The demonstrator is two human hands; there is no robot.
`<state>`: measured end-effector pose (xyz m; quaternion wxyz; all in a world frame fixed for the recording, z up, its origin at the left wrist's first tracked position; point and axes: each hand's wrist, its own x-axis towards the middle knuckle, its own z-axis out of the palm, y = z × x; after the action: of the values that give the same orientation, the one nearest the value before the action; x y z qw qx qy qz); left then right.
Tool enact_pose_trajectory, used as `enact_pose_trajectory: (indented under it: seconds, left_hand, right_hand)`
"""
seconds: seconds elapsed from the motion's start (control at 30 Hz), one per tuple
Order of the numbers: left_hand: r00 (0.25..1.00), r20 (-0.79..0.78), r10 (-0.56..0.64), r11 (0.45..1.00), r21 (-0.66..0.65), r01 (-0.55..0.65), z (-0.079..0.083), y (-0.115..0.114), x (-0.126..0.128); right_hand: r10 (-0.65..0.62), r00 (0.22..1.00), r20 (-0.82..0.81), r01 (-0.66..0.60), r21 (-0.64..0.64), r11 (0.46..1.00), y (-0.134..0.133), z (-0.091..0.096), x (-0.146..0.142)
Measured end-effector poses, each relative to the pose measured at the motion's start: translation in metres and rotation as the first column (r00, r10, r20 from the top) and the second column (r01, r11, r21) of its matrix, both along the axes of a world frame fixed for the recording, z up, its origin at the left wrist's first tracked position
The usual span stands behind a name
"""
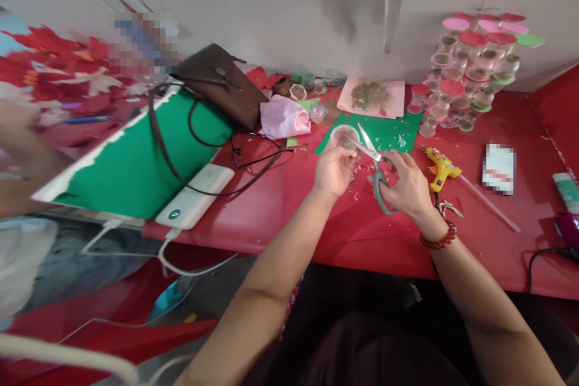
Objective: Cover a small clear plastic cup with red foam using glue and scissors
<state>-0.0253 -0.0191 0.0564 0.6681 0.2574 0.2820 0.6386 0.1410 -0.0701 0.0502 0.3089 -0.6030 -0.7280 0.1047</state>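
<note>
My left hand (335, 170) is closed around the near edge of a clear plastic cup (344, 134), whose round rim faces up. In my right hand (407, 182) is a pair of scissors (379, 178) with grey-green handles. Their blades are spread apart and point at the cup, one of them reaching over it. Whether that blade touches the plastic, I cannot tell. Beneath both hands lie a green sheet (400, 132) and a red sheet (312, 193), strewn with small pale scraps.
Right of my hands are a yellow glue gun (441, 169), a clear glue stick (488, 202) and a stacked cup structure (465, 78). On the left stand a brown bag (221, 81), eyeglasses (253, 151), a white power bank (196, 196) with cables and a green board (136, 157). Another person's arm (22, 157) is at far left.
</note>
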Motion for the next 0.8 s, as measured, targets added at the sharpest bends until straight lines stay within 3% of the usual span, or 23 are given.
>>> enact_pose_trajectory:
  seconds: [0.23,0.43,0.6,0.8]
  left_hand:
    - [0.999,0.007,-0.044,0.998,-0.036,0.044,0.001,-0.003,0.0]
    - [0.999,-0.048,-0.018,1.0,-0.014,0.017,0.002,-0.006,0.001]
    - [0.997,-0.07,0.017,0.998,-0.056,-0.021,-0.001,-0.002,0.0]
    - [0.989,-0.148,-0.026,0.999,-0.025,0.023,-0.001,-0.004,0.003]
  right_hand:
    - [-0.007,1.0,-0.025,0.007,-0.002,1.0,0.005,0.0,0.005]
    - [-0.25,0.968,0.022,0.251,-0.033,0.967,0.014,0.003,0.013]
    - [-0.209,0.978,-0.022,0.209,0.003,0.978,0.01,0.001,0.006]
    - [-0.22,0.958,0.184,0.235,-0.063,0.97,0.007,-0.008,-0.003]
